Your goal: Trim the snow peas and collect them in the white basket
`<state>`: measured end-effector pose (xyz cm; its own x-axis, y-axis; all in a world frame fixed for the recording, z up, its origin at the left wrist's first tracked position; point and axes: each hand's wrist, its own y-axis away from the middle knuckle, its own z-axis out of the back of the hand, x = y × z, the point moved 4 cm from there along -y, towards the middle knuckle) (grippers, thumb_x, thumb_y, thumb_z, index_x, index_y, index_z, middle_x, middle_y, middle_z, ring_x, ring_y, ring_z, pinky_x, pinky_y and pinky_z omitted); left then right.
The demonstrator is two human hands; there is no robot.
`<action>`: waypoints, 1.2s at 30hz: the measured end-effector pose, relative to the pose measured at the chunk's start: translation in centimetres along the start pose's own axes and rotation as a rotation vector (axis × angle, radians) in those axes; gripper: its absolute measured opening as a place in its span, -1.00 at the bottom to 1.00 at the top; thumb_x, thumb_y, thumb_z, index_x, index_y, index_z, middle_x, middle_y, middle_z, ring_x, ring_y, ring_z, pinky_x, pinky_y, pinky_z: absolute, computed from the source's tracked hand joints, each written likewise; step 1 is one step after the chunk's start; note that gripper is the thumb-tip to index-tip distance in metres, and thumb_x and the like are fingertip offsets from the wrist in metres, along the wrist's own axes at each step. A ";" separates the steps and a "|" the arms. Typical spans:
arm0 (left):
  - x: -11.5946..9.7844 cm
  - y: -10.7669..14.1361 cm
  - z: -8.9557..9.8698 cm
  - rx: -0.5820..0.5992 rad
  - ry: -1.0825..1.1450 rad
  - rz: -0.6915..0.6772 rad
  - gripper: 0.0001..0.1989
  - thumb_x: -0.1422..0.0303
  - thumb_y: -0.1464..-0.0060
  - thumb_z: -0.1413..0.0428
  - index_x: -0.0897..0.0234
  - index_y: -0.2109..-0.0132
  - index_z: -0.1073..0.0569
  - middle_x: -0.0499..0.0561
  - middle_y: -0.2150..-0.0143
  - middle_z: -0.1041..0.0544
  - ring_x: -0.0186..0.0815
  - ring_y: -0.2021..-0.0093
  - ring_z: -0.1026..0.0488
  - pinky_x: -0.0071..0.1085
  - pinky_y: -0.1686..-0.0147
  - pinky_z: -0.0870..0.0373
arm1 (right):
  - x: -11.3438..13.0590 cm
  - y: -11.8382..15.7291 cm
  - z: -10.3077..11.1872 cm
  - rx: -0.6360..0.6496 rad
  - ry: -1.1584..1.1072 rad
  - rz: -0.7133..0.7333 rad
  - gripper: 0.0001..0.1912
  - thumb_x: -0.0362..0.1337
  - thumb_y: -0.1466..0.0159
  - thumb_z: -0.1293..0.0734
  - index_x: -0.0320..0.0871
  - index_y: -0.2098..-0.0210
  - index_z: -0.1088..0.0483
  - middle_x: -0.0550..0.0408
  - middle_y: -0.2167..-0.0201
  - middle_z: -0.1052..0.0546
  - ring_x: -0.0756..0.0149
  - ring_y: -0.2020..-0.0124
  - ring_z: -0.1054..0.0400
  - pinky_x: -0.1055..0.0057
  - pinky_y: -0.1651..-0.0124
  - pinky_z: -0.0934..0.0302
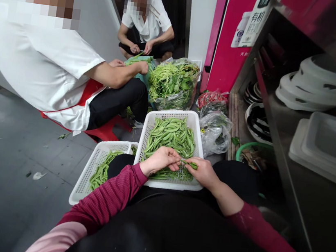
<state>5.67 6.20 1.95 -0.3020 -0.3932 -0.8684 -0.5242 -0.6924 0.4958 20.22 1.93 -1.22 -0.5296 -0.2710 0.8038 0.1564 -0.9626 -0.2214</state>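
Note:
Over the front part of a white perforated basket (173,115) on my lap, both hands meet at one pea pod (193,165). My right hand (206,173) grips the pod between thumb and fingers. Pinched at the pod's left end is my left hand (163,160), its thumb and fingertips closed; part of the pod is hidden by the fingers. Green pea pods (172,137) fill the basket beneath and beyond my hands. A second white basket (81,183) sits lower at my left with more pods (101,173) in it, partly covered by my sleeve.
Two people in white shirts (41,51) sit ahead and left, handling greens. A bag of leafy greens (175,81) and clear plastic bags (215,132) lie beyond the basket. On the right stand a metal shelf (281,132) with white dishes (315,85) and a green-rimmed bin (246,144).

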 end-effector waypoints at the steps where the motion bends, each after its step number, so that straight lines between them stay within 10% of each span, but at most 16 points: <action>1: 0.0 0.0 0.0 -0.008 0.006 0.001 -0.79 0.35 0.11 -0.15 0.47 0.40 -0.37 0.04 0.51 -0.47 -0.43 0.56 -0.42 -0.51 0.55 -0.39 | 0.1 0.0 0.0 0.000 0.000 0.006 -0.82 -0.27 -0.11 -0.25 -0.04 0.32 -0.46 0.07 0.33 -0.52 0.24 0.29 -0.39 0.30 0.18 -0.24; 9: 2.8 -1.0 -1.6 -0.007 0.183 0.101 -0.90 0.45 0.09 -0.08 0.41 0.42 -0.30 -0.05 0.59 -0.40 -0.48 0.67 -0.35 -0.55 0.68 -0.32 | 0.0 0.1 0.8 -0.150 -0.213 -0.108 -0.85 -0.22 -0.05 -0.31 -0.08 0.39 -0.48 0.08 0.39 -0.54 0.23 0.36 -0.40 0.29 0.24 -0.26; 15: 6.9 -1.8 -1.0 -0.021 -0.309 0.217 -0.89 0.60 0.17 -0.01 0.39 0.40 -0.29 -0.15 0.63 -0.33 -0.52 0.67 -0.28 -0.58 0.63 -0.28 | -1.8 0.1 2.2 -0.277 -0.511 -0.370 -0.74 -0.13 -0.03 -0.32 -0.16 0.35 -0.46 0.11 0.59 -0.49 0.46 0.74 -0.15 0.47 0.66 -0.07; 20: 2.1 -1.0 -1.3 0.006 -0.590 -0.247 -0.62 0.47 0.21 -0.12 0.32 0.14 -0.33 -0.07 0.33 -0.40 -0.48 0.44 -0.32 -0.56 0.40 -0.28 | -2.0 -0.2 2.0 -0.234 -0.569 -0.375 -0.73 -0.14 -0.01 -0.34 -0.16 0.34 -0.46 0.16 0.66 -0.44 0.49 0.76 -0.10 0.50 0.70 -0.01; 25: 0.1 -1.2 -2.3 0.135 -0.676 -0.231 -0.70 0.33 -0.07 0.17 0.37 0.33 -0.41 -0.07 0.52 -0.37 -0.49 0.57 -0.25 -0.57 0.50 -0.21 | -2.3 -0.2 1.4 -0.167 -0.486 -0.342 -0.65 -0.13 -0.05 -0.31 -0.15 0.20 -0.42 0.08 0.48 -0.50 0.41 0.67 -0.24 0.43 0.59 -0.17; 30: -1.0 -0.5 -1.1 -0.007 -1.201 -0.335 -0.79 0.39 0.03 0.08 0.35 0.47 -0.41 0.01 0.51 -0.41 -0.38 0.48 -0.32 -0.48 0.42 -0.22 | 0.3 0.2 2.2 -0.251 0.041 -0.010 -0.68 -0.24 -0.13 -0.26 -0.04 0.10 -0.38 0.01 0.12 -0.42 0.18 0.10 -0.29 0.29 0.04 -0.14; 33: -1.7 0.4 -1.4 0.107 -1.430 -0.426 -0.82 0.37 0.05 0.04 0.33 0.46 -0.42 0.07 0.44 -0.43 -0.32 0.43 -0.35 -0.44 0.38 -0.23 | 1.8 0.3 0.7 0.013 0.180 0.173 -0.76 -0.29 -0.18 -0.21 -0.02 0.19 -0.42 0.01 0.21 -0.44 0.23 0.19 -0.32 0.35 0.12 -0.17; 36: -2.3 0.9 -2.2 0.100 -1.358 -0.609 -0.78 0.35 -0.02 0.08 0.33 0.43 -0.41 0.05 0.42 -0.42 -0.35 0.41 -0.35 -0.47 0.36 -0.23 | 1.6 0.1 0.5 0.016 0.141 0.153 -0.84 -0.32 -0.14 -0.23 -0.08 0.33 -0.45 0.02 0.40 -0.43 0.28 0.34 -0.33 0.39 0.26 -0.20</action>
<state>7.62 5.14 4.43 -0.4852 0.8216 -0.2992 -0.8731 -0.4739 0.1145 19.79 1.46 0.27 -0.6097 -0.4135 0.6762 0.2564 -0.9102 -0.3253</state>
